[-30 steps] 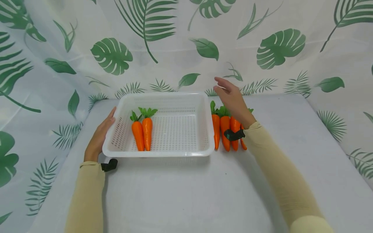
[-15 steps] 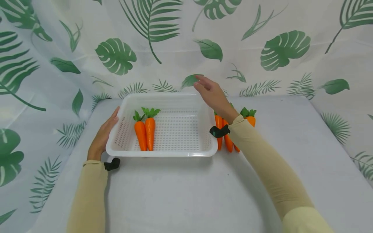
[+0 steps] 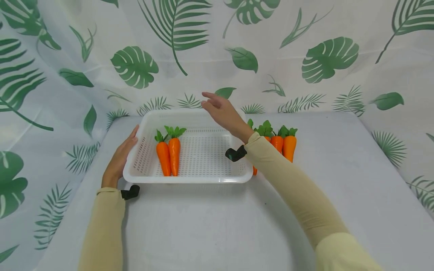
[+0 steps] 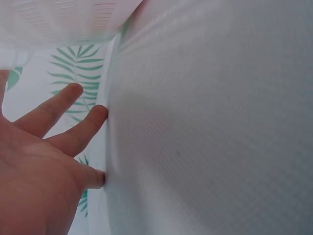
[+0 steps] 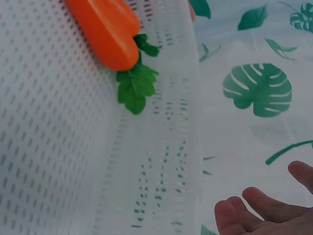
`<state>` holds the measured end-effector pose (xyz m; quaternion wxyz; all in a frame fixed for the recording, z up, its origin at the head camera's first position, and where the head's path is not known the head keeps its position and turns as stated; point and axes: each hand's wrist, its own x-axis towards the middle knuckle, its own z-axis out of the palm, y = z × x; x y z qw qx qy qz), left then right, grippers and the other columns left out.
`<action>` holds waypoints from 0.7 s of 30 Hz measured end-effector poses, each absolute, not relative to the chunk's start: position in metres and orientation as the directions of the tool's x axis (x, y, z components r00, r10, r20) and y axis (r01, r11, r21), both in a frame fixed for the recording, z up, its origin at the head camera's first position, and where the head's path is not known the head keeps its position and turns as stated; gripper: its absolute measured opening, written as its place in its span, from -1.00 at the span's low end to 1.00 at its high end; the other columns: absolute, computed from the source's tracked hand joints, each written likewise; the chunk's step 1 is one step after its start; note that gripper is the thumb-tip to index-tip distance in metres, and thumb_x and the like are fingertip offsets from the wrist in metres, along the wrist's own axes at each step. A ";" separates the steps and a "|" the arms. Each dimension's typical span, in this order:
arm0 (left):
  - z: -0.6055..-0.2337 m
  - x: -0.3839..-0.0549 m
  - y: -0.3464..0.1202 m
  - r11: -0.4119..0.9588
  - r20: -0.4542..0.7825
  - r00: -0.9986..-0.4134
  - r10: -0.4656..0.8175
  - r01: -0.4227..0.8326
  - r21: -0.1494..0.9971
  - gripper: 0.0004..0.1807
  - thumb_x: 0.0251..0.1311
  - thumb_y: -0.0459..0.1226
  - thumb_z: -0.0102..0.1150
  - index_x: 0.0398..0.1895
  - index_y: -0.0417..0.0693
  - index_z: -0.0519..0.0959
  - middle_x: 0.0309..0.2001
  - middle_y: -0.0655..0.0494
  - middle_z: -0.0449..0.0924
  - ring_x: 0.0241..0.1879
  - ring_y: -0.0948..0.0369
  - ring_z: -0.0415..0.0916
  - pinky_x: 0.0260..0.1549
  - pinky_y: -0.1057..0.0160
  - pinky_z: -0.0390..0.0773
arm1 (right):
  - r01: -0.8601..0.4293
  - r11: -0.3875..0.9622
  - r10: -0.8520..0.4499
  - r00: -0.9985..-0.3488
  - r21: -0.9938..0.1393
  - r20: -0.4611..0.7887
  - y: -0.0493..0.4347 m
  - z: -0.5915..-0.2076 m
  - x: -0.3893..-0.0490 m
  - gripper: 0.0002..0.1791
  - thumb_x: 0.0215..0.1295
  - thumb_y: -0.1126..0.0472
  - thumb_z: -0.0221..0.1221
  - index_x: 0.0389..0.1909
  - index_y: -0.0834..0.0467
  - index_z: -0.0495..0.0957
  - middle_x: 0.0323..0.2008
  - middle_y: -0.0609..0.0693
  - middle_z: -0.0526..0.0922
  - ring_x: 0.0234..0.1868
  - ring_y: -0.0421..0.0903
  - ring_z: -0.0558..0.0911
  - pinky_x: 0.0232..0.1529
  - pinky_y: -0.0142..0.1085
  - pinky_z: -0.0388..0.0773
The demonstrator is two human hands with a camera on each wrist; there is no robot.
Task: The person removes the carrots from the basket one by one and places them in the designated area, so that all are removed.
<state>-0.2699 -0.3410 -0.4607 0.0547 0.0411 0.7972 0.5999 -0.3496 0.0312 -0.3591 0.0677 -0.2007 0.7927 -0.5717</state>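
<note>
Two orange carrots with green tops lie side by side in the left part of a white perforated basket. Against the basket's left wall rests my left hand; in the left wrist view its fingers are spread and straight below the basket's rim. My right hand hovers over the basket's back right part with loosely extended fingers and nothing in them. The right wrist view looks down at the carrots in the basket, with the fingertips at the lower right corner.
Several more carrots lie in a row on the white tabletop, just right of the basket, partly covered by the right forearm. A leaf-print cloth hangs behind and at the sides.
My right hand has moved left, from above the row of carrots to above the basket, still holding nothing. The left hand stays at the basket's left side, and the carrots have not moved.
</note>
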 end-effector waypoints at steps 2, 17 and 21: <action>-0.461 -0.270 -0.341 0.277 -0.034 -0.991 0.130 0.003 0.961 -0.28 0.69 0.21 -0.26 0.77 0.46 -0.16 0.75 0.22 -0.14 0.51 -0.06 0.18 0.09 0.47 0.50 | -0.237 0.265 -0.403 -0.908 -0.935 0.116 0.025 -0.360 -0.350 -0.37 0.67 -0.06 0.09 0.65 0.01 0.32 0.55 0.08 0.39 0.54 0.01 0.35 0.47 0.06 0.34; -0.462 -0.270 -0.342 0.261 -0.034 -0.991 0.127 0.000 0.965 -0.27 0.69 0.20 -0.25 0.78 0.43 -0.17 0.75 0.26 -0.21 0.54 -0.08 0.13 0.09 0.48 0.49 | -0.219 0.373 -0.458 -0.888 -0.902 0.026 -0.024 -0.372 -0.352 -0.37 0.69 -0.13 0.03 0.65 -0.03 0.33 0.47 0.09 0.47 0.42 0.05 0.48 0.34 0.02 0.50; -0.462 -0.270 -0.341 0.266 -0.024 -0.991 0.133 0.012 0.964 -0.29 0.70 0.19 -0.25 0.77 0.48 -0.14 0.75 0.27 -0.21 0.55 -0.06 0.11 0.10 0.49 0.48 | -0.203 0.388 -0.459 -0.889 -0.899 0.002 -0.032 -0.378 -0.352 -0.37 0.68 -0.14 0.05 0.63 -0.04 0.35 0.44 0.11 0.51 0.38 0.06 0.52 0.32 0.01 0.52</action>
